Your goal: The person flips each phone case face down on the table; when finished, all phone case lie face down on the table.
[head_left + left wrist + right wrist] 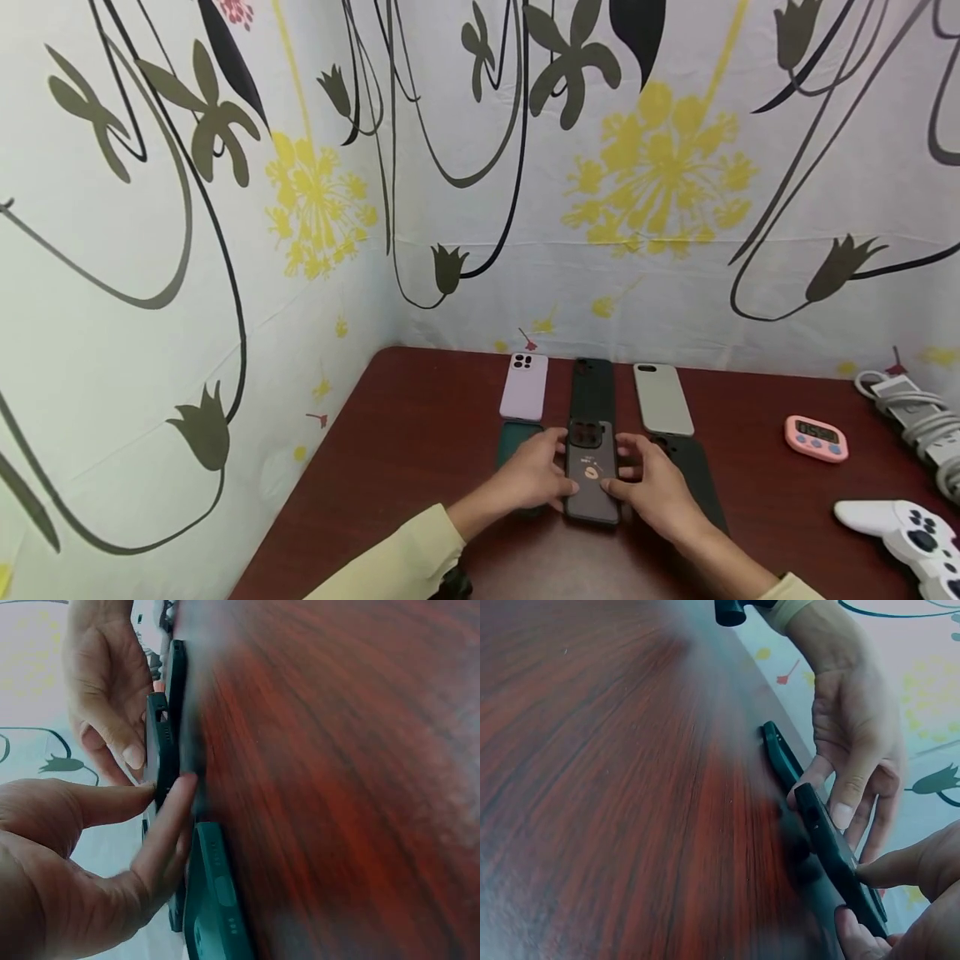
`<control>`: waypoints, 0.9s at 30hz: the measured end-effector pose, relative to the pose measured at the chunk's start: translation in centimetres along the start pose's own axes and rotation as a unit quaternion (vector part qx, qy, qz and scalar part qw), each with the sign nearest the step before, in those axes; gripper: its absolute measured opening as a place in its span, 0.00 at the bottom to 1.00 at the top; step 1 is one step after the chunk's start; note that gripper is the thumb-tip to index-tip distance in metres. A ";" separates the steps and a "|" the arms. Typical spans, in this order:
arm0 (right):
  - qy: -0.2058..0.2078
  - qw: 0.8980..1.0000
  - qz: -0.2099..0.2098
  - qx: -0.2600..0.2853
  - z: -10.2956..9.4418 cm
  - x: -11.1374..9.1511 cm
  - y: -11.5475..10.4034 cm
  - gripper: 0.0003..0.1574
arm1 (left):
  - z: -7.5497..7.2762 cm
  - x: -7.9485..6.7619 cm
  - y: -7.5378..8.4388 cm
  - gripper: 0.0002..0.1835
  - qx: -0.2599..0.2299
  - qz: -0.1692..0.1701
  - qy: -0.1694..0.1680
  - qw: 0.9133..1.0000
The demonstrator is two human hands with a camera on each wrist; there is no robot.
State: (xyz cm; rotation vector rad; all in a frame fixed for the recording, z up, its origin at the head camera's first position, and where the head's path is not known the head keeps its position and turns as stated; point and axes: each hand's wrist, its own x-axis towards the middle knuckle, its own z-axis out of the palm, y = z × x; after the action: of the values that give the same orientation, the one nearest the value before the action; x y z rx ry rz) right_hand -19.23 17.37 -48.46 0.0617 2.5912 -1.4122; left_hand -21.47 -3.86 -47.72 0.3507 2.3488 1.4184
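Observation:
Held between both hands is a dark phone case with a camera block at its top and a small light print. My left hand pinches its left edge, thumb on the upper face and fingers beneath. On the opposite edge, my right hand pinches it the same way. In the left wrist view the dark phone case appears edge-on, slightly above the table. A teal phone case lies under and beside the left hand. Another dark phone case lies by the right hand, partly covered by it.
Behind the hands lie a lilac phone case, a dark green phone case and a pale grey phone case. To the right are a pink timer, a white game controller and a power strip with coiled cable.

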 end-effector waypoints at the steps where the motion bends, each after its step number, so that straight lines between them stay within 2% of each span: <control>1: 0.003 1.000 -0.005 -0.010 0.0 0.0 0.0 0.50 | 0.0 0.1 0.0 0.46 0.021 0.005 0.003 1.000; 4: 0.011 0.999 -0.019 -0.029 0.0 0.0 -0.1 0.49 | 0.1 0.2 0.1 0.46 0.070 0.017 0.013 0.997; 10: 0.016 0.998 -0.031 -0.050 0.2 0.0 -0.3 0.49 | 0.1 0.4 0.4 0.45 0.131 0.027 0.022 0.991; 16: 0.021 0.997 -0.040 -0.066 0.4 0.1 -0.1 0.50 | 0.1 0.8 0.3 0.43 0.213 0.041 0.033 0.976; 22: 0.018 0.995 -0.055 -0.082 0.6 0.1 0.0 0.49 | 0.3 1.1 -0.1 0.41 0.269 0.061 0.044 0.960; 26: 0.019 0.994 -0.056 -0.095 0.6 0.1 0.2 0.49 | 0.5 1.1 0.0 0.41 0.304 0.062 0.048 0.950; 27: 0.019 0.994 -0.056 -0.095 0.6 0.1 0.2 0.49 | 0.5 0.9 0.5 0.41 0.304 0.053 0.045 0.950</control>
State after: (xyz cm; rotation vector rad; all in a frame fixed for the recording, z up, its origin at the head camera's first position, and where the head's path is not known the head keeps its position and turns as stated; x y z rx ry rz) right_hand -19.24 16.99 -48.95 -0.0855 2.7866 -1.1999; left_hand -22.06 -2.86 -47.68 0.5902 2.8419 0.7198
